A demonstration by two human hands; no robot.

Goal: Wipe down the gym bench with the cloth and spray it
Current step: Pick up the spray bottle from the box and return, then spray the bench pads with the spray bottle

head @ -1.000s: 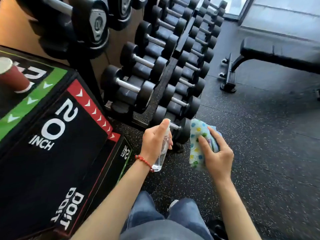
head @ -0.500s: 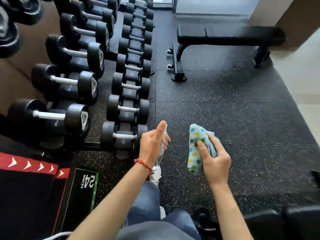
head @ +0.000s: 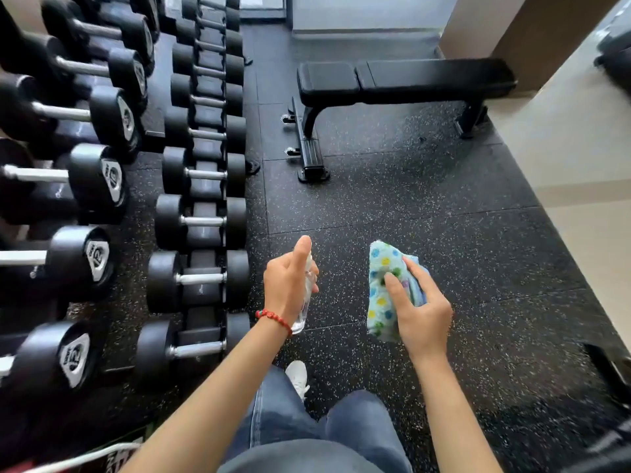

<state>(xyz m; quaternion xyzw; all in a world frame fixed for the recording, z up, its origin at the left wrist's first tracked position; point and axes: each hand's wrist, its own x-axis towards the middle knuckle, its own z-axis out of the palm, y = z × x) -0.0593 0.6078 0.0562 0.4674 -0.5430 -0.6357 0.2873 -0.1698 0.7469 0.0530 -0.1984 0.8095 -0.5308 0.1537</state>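
Observation:
A black padded gym bench (head: 406, 80) stands flat on the speckled rubber floor, far ahead and slightly right. My left hand (head: 288, 285) grips a small clear spray bottle (head: 304, 314) upright, thumb up along its top. My right hand (head: 418, 310) holds a folded light-blue cloth (head: 380, 291) printed with coloured dots, thumb pressed on its front. Both hands hover in front of me at mid-height, well short of the bench.
A long rack of black dumbbells (head: 201, 172) fills the left side, with bigger ones (head: 85, 186) on an upper tier. A beige wall (head: 580, 138) runs along the right. Dark equipment (head: 611, 373) sits low right. Open rubber floor (head: 409, 206) lies between me and the bench.
The view has swung right from the plyo box and advanced. The bench has come nearer and more central. Both hands keep the same grip on bottle and cloth.

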